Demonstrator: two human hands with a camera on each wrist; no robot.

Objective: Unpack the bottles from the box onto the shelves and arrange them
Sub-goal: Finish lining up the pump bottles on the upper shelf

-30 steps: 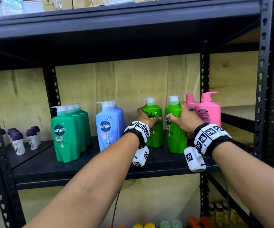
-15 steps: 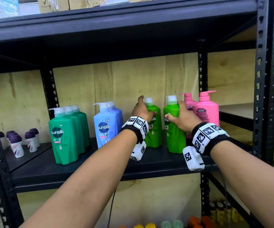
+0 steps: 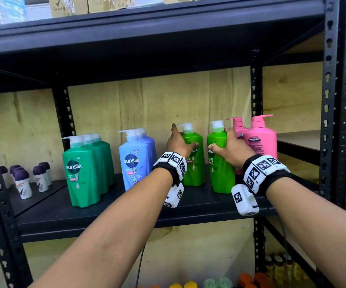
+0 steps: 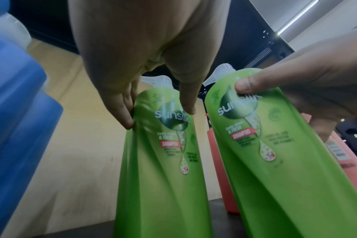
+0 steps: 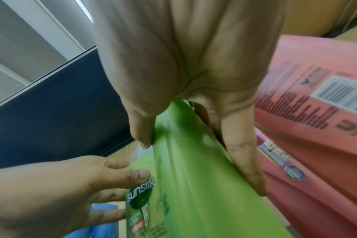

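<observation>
Two light green Sunsilk pump bottles stand upright side by side on the black middle shelf [image 3: 199, 206]. My left hand [image 3: 183, 140] holds the left green bottle [image 3: 195, 171] near its shoulder, thumb on the label and fingers [image 4: 122, 112] along its left side. One finger points up beside the pump. My right hand [image 3: 224, 142] grips the right green bottle [image 3: 222, 175], thumb on the front and fingers [image 5: 245, 161] between it and the pink bottle [image 5: 316, 112]. The left wrist view shows both green bottles [image 4: 163, 177] and the right thumb on the right one [image 4: 275, 161].
Two pink bottles [image 3: 261, 140] stand just right of the green pair. Blue bottles [image 3: 134, 163] and dark green bottles [image 3: 82, 173] stand to the left, and small purple-capped roll-ons [image 3: 22, 181] at far left. A shelf post [image 3: 332, 100] rises on the right. More bottles fill the shelf below.
My left hand has slid up the left green bottle from its middle to its shoulder, and one finger now sticks up. My right hand keeps its grip.
</observation>
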